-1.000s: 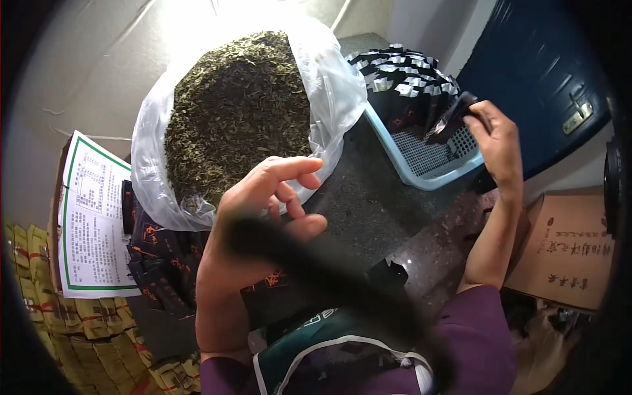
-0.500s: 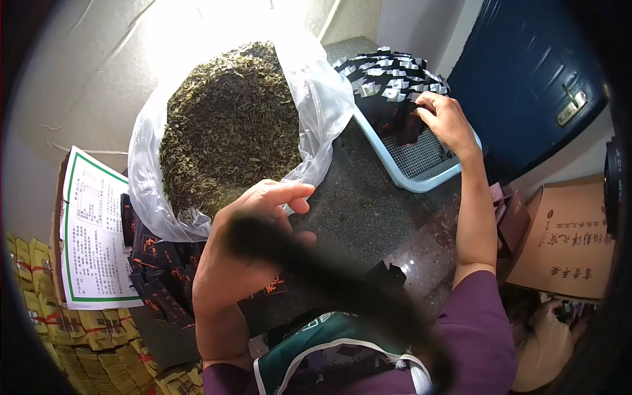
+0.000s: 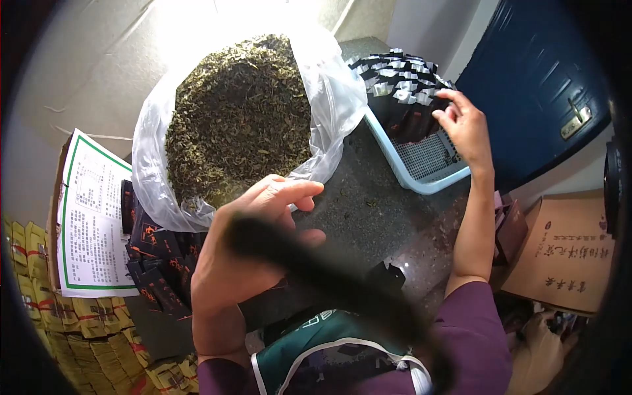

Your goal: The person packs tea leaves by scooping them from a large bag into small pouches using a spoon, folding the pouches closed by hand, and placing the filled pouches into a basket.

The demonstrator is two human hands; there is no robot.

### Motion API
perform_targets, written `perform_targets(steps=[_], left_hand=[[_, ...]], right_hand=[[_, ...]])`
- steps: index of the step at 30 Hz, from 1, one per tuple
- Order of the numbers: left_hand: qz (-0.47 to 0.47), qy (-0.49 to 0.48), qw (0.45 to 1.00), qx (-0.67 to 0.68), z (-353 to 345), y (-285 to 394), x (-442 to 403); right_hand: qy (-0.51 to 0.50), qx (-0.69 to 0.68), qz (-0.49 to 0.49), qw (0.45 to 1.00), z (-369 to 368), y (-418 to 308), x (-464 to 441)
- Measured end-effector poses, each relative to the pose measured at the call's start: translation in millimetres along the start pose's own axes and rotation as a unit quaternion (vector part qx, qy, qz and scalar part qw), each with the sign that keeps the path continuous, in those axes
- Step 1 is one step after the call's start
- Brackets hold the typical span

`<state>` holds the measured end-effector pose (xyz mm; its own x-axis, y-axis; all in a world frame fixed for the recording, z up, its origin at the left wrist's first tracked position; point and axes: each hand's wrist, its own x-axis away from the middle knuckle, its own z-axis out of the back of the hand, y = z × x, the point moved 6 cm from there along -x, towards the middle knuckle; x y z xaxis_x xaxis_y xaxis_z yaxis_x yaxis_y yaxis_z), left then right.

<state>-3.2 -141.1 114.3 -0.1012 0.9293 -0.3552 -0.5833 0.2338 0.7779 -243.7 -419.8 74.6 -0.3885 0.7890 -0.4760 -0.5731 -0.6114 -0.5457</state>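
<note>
My right hand (image 3: 469, 131) hovers at the right rim of a pale blue plastic basket (image 3: 421, 186). Its thumb and fingers are apart, with nothing between them. Beside it, black sachets (image 3: 411, 122) with silvery tops stand packed in rows in the basket. My left hand (image 3: 240, 257) is raised in front of a clear plastic bag (image 3: 329, 99) full of dried tea leaves (image 3: 240, 118). Its fingers are loosely curved and apart, and nothing shows in them. A dark, blurred strip (image 3: 329, 276) close to the camera hides part of this palm.
Black printed packets (image 3: 161, 276) lie left of the bag, beside a printed sheet with a green border (image 3: 99, 224). Yellow bundles (image 3: 99, 329) are stacked at lower left. A cardboard box (image 3: 559, 253) sits at right, below a dark blue door (image 3: 533, 85).
My right hand has let go of the sachets and moved slightly up and right, its fingers opening. My left hand keeps nearly the same pose. The view has shifted a little.
</note>
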Motion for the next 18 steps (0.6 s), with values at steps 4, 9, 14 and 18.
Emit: perform_targets(steps=[4, 9, 14, 18], left_hand=[[-0.012, 0.034, 0.999, -0.008, 7, -4, 3], [0.036, 0.144, 0.988, -0.037, 14, -13, 29], [0.064, 0.098, 0.987, -0.111, 2, -47, 82], [0.094, -0.013, 0.956, -0.276, -25, -61, 118]], right_hand=[[0.012, -0.255, -0.048, 0.966, 23, -28, 38], [-0.222, -0.587, 0.054, 0.776, -30, -82, 107], [-0.251, -0.561, -0.149, 0.774, -120, -60, 153], [-0.189, -0.560, -0.243, 0.769, -148, -43, 169]])
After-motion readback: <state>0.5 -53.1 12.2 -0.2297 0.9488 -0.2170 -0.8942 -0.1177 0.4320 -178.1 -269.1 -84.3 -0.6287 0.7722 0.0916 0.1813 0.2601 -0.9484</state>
